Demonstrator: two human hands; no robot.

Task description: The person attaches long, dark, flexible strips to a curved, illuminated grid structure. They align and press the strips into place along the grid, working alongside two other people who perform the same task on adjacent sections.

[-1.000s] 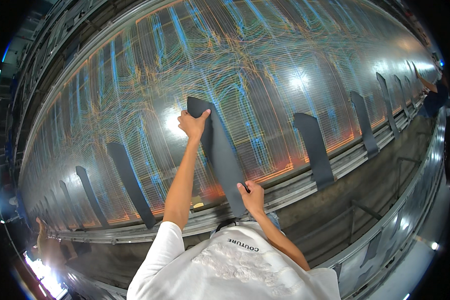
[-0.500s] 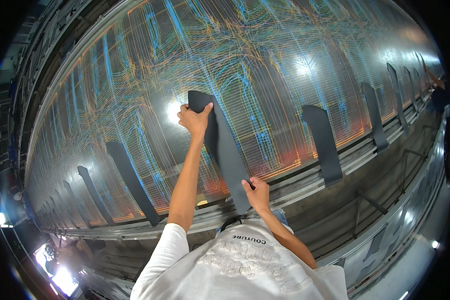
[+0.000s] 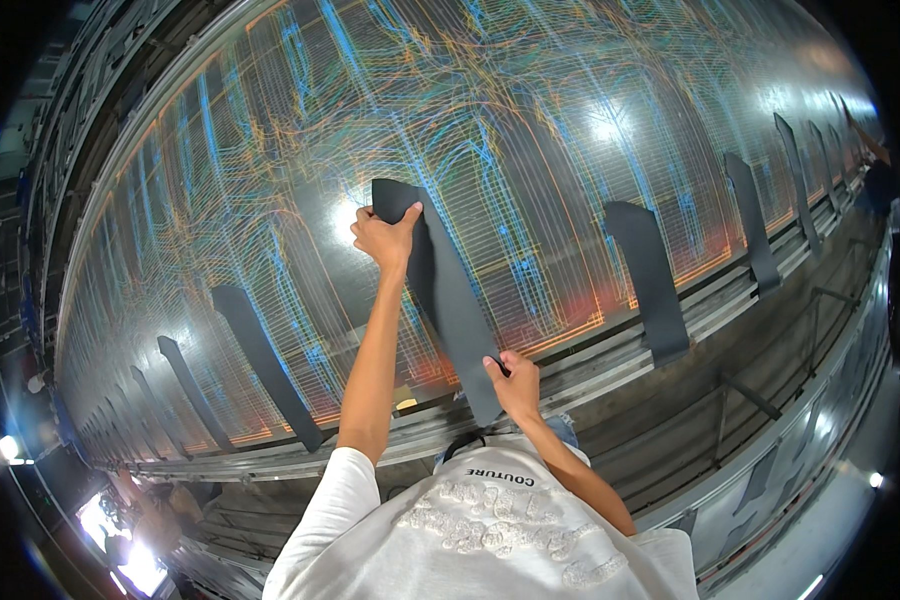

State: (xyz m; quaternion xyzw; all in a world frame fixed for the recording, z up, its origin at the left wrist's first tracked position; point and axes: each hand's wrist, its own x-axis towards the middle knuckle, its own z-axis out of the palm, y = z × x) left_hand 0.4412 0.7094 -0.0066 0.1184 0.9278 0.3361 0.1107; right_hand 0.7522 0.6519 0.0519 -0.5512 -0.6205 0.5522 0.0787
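A long dark grey strip of flat, flexible material point(image 3: 455, 290) slants across the near edge of a table point(image 3: 560, 90) covered with many coloured lines. My left hand point(image 3: 388, 235) pinches the strip near its far end, thumb on its upper face. Lower down, my right hand point(image 3: 515, 383) grips the strip's right edge close to its near end. Between the two hands the strip is slightly bent, with a darker side showing on the left. The fingers under the strip are hidden.
More grey strips lie along the near table edge, one on the left point(image 3: 265, 365) and one on the right point(image 3: 652, 280), with several beyond. A metal rail point(image 3: 610, 365) runs along that edge. Another person's arm point(image 3: 867, 143) reaches in at the far right.
Both hands keep their hold on the strip, which has barely moved. The view has shifted a little.
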